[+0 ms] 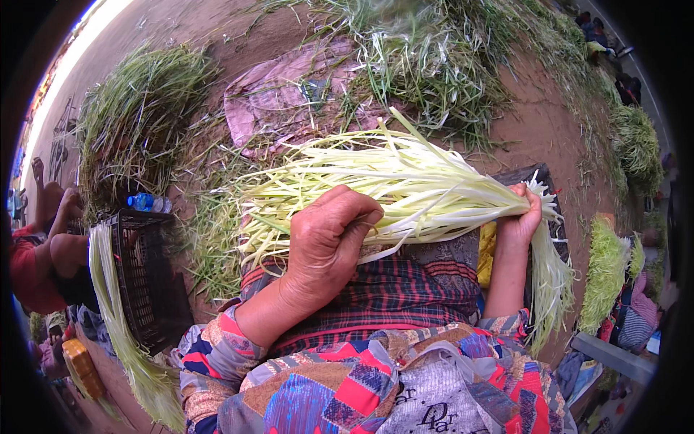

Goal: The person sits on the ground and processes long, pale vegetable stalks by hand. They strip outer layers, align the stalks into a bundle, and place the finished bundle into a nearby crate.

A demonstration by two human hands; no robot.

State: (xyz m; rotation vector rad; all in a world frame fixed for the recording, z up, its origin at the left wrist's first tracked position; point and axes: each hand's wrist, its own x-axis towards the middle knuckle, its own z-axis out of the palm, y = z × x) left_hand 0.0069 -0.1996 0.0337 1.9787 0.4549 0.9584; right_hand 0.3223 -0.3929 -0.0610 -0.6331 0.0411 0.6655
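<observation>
A large bunch of pale yellow-green, flat-leaved stalks (412,184), looking like blanched chives, lies across my lap with its leaf tips fanned to the left. My right hand (523,214) grips it near the white stem ends. Over the bunch's near side, my left hand (336,238) is closed, thumb against bent forefinger, with a thin leaf at the fingertips. Beyond my right wrist, another pale bundle (550,287) hangs down over a dark surface. A checked cloth (379,304) covers my lap.
A black plastic crate (154,276) stands at left, a long stalk bundle (116,320) over its edge, a water bottle (149,203) behind it. Leaf heaps (138,119) and a pink woven sack (271,92) lie ahead. A person (49,244) sits at far left.
</observation>
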